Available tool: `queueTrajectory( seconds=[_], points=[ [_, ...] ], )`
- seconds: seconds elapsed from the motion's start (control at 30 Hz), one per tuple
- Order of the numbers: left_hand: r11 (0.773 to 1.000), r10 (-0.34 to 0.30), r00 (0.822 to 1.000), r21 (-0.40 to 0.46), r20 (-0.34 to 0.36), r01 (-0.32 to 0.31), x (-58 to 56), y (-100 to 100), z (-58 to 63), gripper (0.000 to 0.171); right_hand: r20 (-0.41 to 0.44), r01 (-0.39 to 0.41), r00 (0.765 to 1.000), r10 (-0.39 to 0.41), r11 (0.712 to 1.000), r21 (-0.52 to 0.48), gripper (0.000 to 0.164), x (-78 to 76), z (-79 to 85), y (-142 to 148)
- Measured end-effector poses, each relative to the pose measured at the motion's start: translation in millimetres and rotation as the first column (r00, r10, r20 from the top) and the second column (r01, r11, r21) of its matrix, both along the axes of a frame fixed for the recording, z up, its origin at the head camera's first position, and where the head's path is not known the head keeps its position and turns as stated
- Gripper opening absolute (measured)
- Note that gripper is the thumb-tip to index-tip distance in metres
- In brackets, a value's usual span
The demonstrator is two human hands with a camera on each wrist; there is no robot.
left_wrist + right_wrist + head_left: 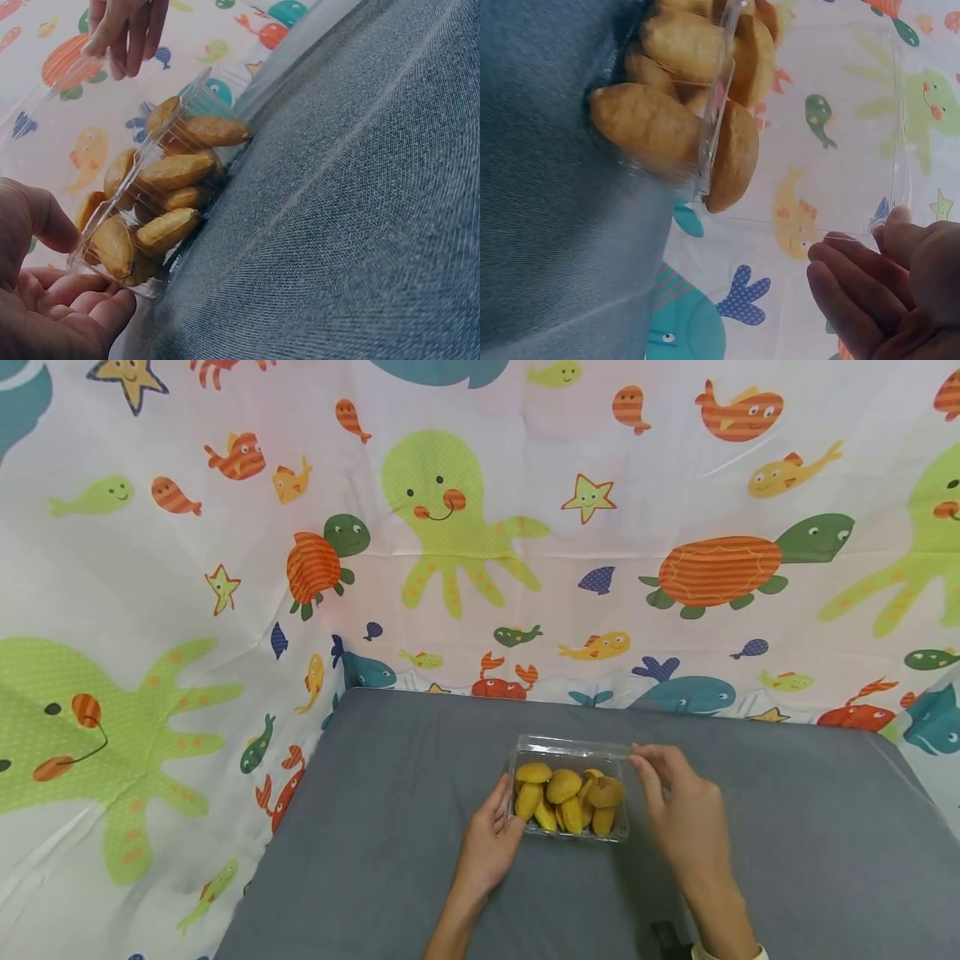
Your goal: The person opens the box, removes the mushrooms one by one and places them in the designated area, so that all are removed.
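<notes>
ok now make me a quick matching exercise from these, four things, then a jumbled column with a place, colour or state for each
Things:
1. left hand
2. right hand
3. mushroom-shaped pieces
4. tablecloth

Place, colour or state:
a. inside the clear box
b. grey
c. holding the box's left end
d. pinching a corner of the raised clear lid

Pairs: 1-c, 2-d, 3-a, 4-b

Curtained-off tabletop booth, room type unclear: sea-creature curtain [517, 485] around grey table [375, 827].
</notes>
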State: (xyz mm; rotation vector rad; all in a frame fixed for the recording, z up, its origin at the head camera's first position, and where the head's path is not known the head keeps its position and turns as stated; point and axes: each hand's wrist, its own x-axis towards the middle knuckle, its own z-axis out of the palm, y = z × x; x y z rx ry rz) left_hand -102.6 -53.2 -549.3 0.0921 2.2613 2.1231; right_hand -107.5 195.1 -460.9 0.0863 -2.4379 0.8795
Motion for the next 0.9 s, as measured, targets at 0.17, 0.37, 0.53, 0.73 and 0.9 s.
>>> queueTrajectory(
  seconds=[0.17, 0.37, 0.53, 0.73, 0.9],
  points=[
    [1.000, 0.002, 1.000, -0.001, 0.000, -0.002, 0.2, -1, -0.2, 0.070, -0.023, -0.005, 1.000, 0.004, 1.000, -0.029, 0.022, -13.0, 5.5, 3],
    [1.000, -0.013, 1.000, 0.019, -0.004, 0.013, -1.1, -2, -1.9, 0.070, -0.050, -0.014, 0.999, 0.012, 0.999, -0.038, 0.021, -28.4, 11.4, 6],
    [1.000, -0.019, 1.000, 0.023, 0.004, 0.019, -1.6, 0, -3.2, 0.071, -0.006, -0.005, 1.000, 0.005, 0.998, -0.061, 0.024, -36.5, 13.2, 8],
    [0.999, -0.023, 1.000, 0.033, 0.007, 0.023, -2.0, 1, -2.6, 0.071, 0.027, 0.002, 1.000, 0.000, 0.997, -0.079, 0.028, -44.1, 12.2, 12],
    [0.999, -0.024, 1.000, 0.031, 0.007, 0.024, -2.4, 1, -3.2, 0.071, 0.058, -0.006, 0.998, 0.012, 0.995, -0.095, 0.030, -50.6, 8.3, 14]
  ],
)
